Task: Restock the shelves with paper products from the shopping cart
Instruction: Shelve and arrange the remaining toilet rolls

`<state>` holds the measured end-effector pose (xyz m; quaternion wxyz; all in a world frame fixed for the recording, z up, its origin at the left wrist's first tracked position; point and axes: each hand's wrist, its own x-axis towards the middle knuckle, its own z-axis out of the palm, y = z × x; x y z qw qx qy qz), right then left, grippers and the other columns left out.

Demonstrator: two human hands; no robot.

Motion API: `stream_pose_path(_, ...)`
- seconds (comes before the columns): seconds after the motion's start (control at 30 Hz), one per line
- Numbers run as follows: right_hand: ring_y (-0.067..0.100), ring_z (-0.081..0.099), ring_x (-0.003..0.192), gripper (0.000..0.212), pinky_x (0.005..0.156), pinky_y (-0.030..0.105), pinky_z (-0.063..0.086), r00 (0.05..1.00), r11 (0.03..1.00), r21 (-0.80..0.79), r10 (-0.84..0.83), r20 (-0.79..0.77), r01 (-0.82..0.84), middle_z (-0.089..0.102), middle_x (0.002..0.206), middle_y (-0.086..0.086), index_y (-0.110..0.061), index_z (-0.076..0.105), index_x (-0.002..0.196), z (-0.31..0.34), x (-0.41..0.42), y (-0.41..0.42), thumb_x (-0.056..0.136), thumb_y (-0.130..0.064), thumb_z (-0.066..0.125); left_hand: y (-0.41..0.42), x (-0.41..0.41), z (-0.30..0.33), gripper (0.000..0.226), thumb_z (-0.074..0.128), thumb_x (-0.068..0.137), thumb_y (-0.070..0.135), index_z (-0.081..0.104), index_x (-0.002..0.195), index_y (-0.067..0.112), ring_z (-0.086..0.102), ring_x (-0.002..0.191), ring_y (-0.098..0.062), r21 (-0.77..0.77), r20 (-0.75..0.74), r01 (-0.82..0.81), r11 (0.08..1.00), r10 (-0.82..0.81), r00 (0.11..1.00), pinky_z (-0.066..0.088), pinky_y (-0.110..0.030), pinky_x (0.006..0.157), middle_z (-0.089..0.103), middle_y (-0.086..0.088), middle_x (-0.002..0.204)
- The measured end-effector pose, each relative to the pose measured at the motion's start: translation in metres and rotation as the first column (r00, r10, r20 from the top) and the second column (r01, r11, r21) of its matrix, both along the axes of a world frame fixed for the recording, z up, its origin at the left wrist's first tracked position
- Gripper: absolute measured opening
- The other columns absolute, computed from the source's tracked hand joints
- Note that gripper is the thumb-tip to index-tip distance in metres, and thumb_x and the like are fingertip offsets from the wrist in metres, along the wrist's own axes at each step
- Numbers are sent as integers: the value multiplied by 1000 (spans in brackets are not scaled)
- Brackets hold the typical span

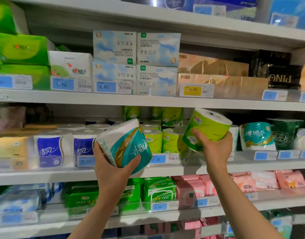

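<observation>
My left hand (112, 167) grips a teal-and-white toilet paper roll (125, 144) from below, tilted, in front of the middle shelf (165, 171). My right hand (215, 145) holds a lime-green toilet paper roll (208, 125), tilted, just above and in front of the row of matching green rolls (158, 140) on that shelf. A matching teal roll (256, 137) stands on the shelf to the right of my right hand. The shopping cart is out of view.
Blue-labelled rolls (65, 145) stand at the left of the middle shelf and a dark green roll (284, 135) at the right. Boxed facial tissues (136, 62) fill the shelf above. Green and pink packs (158, 190) line the shelf below. Price tags run along each shelf edge.
</observation>
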<state>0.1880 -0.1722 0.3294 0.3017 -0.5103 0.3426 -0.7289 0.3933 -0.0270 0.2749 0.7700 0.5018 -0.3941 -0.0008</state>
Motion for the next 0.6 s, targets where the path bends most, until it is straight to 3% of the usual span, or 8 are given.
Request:
stream_pose_path(0.1, 20, 66, 98, 92, 85, 45, 57, 997, 997, -25, 68, -20, -69, 66, 110, 2, -18, 56, 120, 1, 11, 17, 43, -59, 84, 0, 1, -2, 124, 90, 42, 56, 27, 144, 27, 55, 118, -18, 10, 7, 4, 1000, -4, 1000, 56, -44, 90, 50, 2, 130)
stream_pose_path(0.2, 16, 66, 97, 86, 85, 43, 57, 991, 990, -52, 126, -53, -129, 68, 108, 0, -20, 57, 118, 1, 22, 32, 45, -56, 85, 3, 1, -4, 115, 88, 47, 46, 30, 143, 26, 56, 116, -15, -21, -9, 18, 1000, -18, 1000, 56, -43, 90, 51, 3, 129)
stream_pose_path(0.33, 17, 66, 96, 73, 85, 44, 57, 964, 974, -51, 210, -162, -221, 68, 107, -1, -21, 57, 114, -3, 48, 49, 53, -39, 93, 13, 6, -4, 109, 86, 45, 45, 34, 139, 25, 59, 112, -12, -63, -31, -4, 998, 2, 1000, 58, -35, 84, 54, 6, 123)
stream_pose_path(0.43, 16, 68, 92, 79, 82, 43, 57, 942, 967, -37, 238, -237, -254, 70, 102, -3, -20, 60, 112, 3, 73, 60, 47, -57, 85, 23, 15, -2, 106, 83, 47, 38, 34, 139, 23, 59, 111, -10, -93, -46, -19, 995, 15, 999, 58, -25, 80, 53, 5, 123)
stream_pose_path(0.6, 17, 69, 87, 77, 82, 43, 57, 927, 959, 30, 280, -248, -281, 72, 96, -2, -19, 65, 105, 22, 106, 65, 44, -63, 83, 39, 32, 0, 116, 82, 44, 47, 29, 144, 22, 57, 114, -9, -82, -33, -69, 994, 66, 997, 57, -32, 86, 52, 2, 129)
